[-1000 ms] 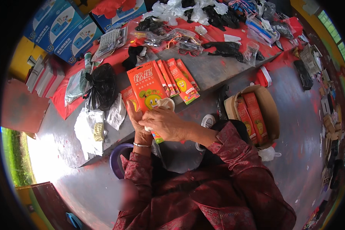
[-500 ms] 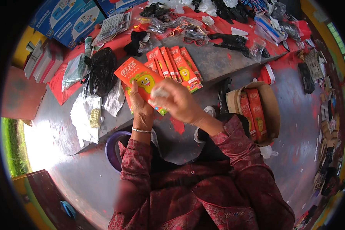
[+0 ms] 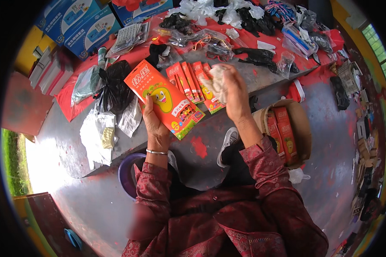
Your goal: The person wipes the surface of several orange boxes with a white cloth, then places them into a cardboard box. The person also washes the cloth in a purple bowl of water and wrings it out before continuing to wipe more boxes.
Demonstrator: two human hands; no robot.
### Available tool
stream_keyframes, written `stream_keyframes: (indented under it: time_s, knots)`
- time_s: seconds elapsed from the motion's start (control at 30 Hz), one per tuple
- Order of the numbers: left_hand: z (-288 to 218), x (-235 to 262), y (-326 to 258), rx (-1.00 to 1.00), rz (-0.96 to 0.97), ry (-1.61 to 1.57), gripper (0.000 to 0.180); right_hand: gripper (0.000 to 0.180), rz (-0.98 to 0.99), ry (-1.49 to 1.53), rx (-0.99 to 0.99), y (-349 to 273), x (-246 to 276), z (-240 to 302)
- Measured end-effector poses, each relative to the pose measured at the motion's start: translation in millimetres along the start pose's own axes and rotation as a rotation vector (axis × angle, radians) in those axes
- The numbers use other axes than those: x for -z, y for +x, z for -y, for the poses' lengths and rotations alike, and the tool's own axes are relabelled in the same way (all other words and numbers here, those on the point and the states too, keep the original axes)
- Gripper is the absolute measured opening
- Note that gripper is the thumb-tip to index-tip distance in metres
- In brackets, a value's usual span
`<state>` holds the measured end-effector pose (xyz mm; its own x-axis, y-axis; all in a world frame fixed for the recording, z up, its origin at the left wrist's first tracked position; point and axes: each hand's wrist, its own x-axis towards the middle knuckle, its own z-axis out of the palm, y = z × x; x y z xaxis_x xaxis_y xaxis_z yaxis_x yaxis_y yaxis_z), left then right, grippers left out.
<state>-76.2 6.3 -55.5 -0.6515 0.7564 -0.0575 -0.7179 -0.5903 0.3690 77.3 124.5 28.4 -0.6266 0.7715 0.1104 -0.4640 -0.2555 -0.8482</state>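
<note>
My left hand (image 3: pixel 156 126) grips a flat orange-red box (image 3: pixel 161 92) by its left edge, thumb on the front. A yellow smiling fruit is printed on the box, and it is tilted with its lower corner toward me. To the right of it, raised and apart from the box, my right hand (image 3: pixel 236 92) is closed on a crumpled whitish cloth (image 3: pixel 219 82). Behind both hands, several similar orange boxes (image 3: pixel 188 81) lie overlapping on the grey table. The cloth and my right hand cover part of them.
An open cardboard carton (image 3: pixel 303 132) with more orange boxes stands to my right. A purple bucket (image 3: pixel 126 175) is at my left. Across the table lie a black plastic bag (image 3: pixel 116 83), white paper (image 3: pixel 98 137), a red cloth (image 3: pixel 70 100) and loose plastic bags. Blue cartons (image 3: pixel 92 36) stand at the back left.
My right hand with the cloth has lifted off the box and moved up and right. The box in my left hand now shows its whole front.
</note>
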Motion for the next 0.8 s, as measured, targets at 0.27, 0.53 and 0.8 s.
stream_keyframes:
  time_s: [0.27,0.53,0.8]
  knots:
    - [20.1,-10.6,-15.8,0.343,0.092,-0.063,0.045,0.014,0.295,-0.585,0.208,-14.2,-12.2,-31.6]
    - [48.1,-0.3,-25.2,0.595,0.144,-0.192,0.047,0.022,0.209,-0.91,0.27,12.5,14.7,-27.9]
    - [43.8,0.4,-24.5,0.527,0.185,-0.274,0.045,0.046,0.426,-1.132,0.451,-5.1,1.5,-36.9]
